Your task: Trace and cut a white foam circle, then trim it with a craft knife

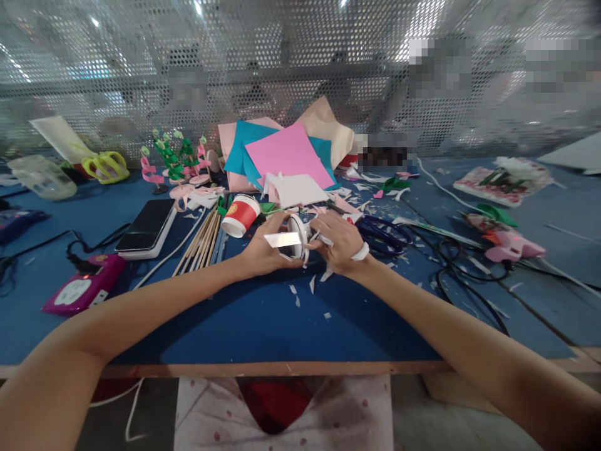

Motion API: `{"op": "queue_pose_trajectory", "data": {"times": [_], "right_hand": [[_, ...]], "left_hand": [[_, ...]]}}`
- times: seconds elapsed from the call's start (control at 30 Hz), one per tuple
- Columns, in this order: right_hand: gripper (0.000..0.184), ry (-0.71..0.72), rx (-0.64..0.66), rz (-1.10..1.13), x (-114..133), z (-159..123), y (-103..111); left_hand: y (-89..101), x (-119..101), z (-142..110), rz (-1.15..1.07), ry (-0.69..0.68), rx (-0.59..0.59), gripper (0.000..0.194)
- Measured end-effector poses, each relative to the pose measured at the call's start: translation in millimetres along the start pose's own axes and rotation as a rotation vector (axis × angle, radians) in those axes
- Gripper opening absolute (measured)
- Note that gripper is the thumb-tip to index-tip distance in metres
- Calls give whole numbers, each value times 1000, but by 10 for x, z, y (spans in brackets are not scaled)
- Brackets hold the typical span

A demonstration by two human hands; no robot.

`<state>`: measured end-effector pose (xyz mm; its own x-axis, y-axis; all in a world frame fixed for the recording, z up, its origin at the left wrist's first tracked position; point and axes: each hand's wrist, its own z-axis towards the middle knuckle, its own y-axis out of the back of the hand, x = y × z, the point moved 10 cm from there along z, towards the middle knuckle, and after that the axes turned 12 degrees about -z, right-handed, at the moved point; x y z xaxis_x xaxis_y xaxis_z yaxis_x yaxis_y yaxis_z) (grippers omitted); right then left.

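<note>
Between my hands, above the middle of the table, is a round white paper piece [297, 229] with a ring-like rim, and a pale flat strip [283, 239] juts out from it to the left. My left hand [268, 249] is closed around its left side. On its right edge, the curled fingers of my right hand [337, 241] grip the ragged white paper. A white scrap [360, 252] clings by my right wrist. Just left of my left hand, a red and white paper cup [241, 215] lies tilted. Small white scraps [312, 285] lie below my hands.
Coloured sheets [288, 153] are piled behind my hands. Wooden sticks [200, 241], a phone-like device [146, 227] and a purple box [84, 283] lie left. Dark blue loops [382, 237], black cables [451, 257] and a pink glue gun [514, 244] lie right. A perforated metal screen [291, 56] stands behind.
</note>
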<state>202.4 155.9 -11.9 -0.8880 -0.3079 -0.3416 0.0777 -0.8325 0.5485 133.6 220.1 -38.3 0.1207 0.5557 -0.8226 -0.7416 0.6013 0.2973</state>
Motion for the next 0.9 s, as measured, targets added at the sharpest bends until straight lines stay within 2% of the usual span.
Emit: {"op": "queue_pose_trajectory", "data": {"times": [0.13, 0.3, 0.43, 0.57, 0.73, 0.9], "right_hand": [[51, -1, -32, 7, -55, 14, 37], [51, -1, -31, 6, -145, -15, -17], [48, 18, -76, 15, -126, -14, 23], [48, 13, -64, 2, -73, 16, 72], [49, 13, -49, 5, -26, 31, 101], [50, -11, -1, 25, -40, 4, 32]], "left_hand": [[21, 15, -1, -88, 12, -15, 77], [9, 34, 2, -188, 36, -2, 78], [39, -25, 5, -95, -43, -18, 79], [28, -73, -5, 20, -109, -3, 80], [-22, -107, -16, 83, -131, 31, 80], [-53, -161, -20, 153, -164, 47, 82]]}}
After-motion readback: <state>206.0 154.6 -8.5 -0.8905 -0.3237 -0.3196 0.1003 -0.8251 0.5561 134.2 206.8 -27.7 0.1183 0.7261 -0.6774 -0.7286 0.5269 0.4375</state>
